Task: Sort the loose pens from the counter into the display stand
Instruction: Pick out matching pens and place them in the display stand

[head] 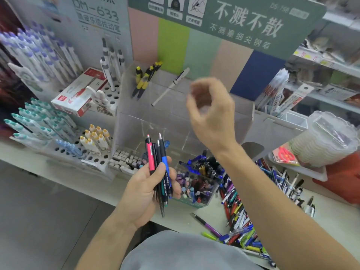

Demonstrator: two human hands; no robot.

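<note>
Several click pens [160,172] stand bunched in your left hand [145,193], fingers and thumb wrapped round their barrels, long axes near upright with the clicker ends up. Your right hand [211,114] hangs above and to the right of them, over the clear acrylic display stand [140,121]; it is blurred, fingers curled loosely, and you appear to hold nothing in it, though I cannot tell for sure. A white pen [170,87] leans in a rear compartment, beside the yellow-and-black pens [143,80]. The pile of loose pens [241,221] lies on the counter [181,217] under your right forearm. Your right hand is nearer the stand, so it likely draws the next pen upward out of the bunch.
</note>
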